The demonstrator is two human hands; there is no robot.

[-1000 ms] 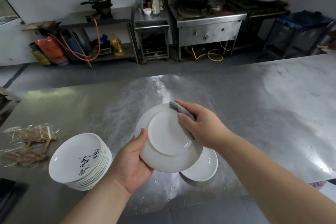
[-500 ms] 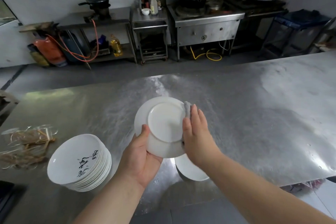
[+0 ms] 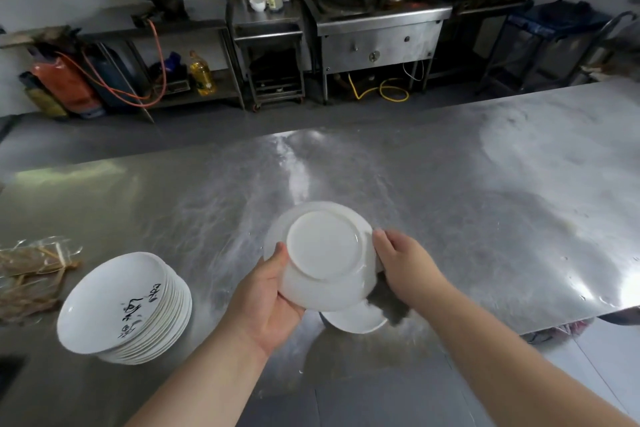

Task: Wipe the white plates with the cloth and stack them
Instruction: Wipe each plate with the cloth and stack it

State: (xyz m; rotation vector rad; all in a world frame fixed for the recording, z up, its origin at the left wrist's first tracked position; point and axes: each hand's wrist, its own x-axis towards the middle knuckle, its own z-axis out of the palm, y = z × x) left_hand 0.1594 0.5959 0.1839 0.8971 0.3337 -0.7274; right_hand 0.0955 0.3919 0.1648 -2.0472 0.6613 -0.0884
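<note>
A white plate [image 3: 322, 253] is held above the steel table with its underside facing me. My left hand [image 3: 268, 302] grips its lower left rim, thumb on the underside. My right hand [image 3: 405, 265] is at the plate's right rim and holds a grey cloth [image 3: 389, 307], which hangs dark below the hand. Another white plate [image 3: 353, 321] lies on the table right under the held one, mostly hidden by it. A stack of several white plates [image 3: 121, 305] with black writing on the top one stands at the left.
The steel table [image 3: 450, 201] stretches far to the right and back; its near right edge [image 3: 571, 319] drops off beside my right forearm. A clear bag of brown sticks [image 3: 31, 274] lies at the far left. Stoves and shelves stand beyond the floor aisle.
My right hand with the cloth has slid from the plate's upper right edge down along its right rim to the lower right. My left hand keeps its grip on the plate.
</note>
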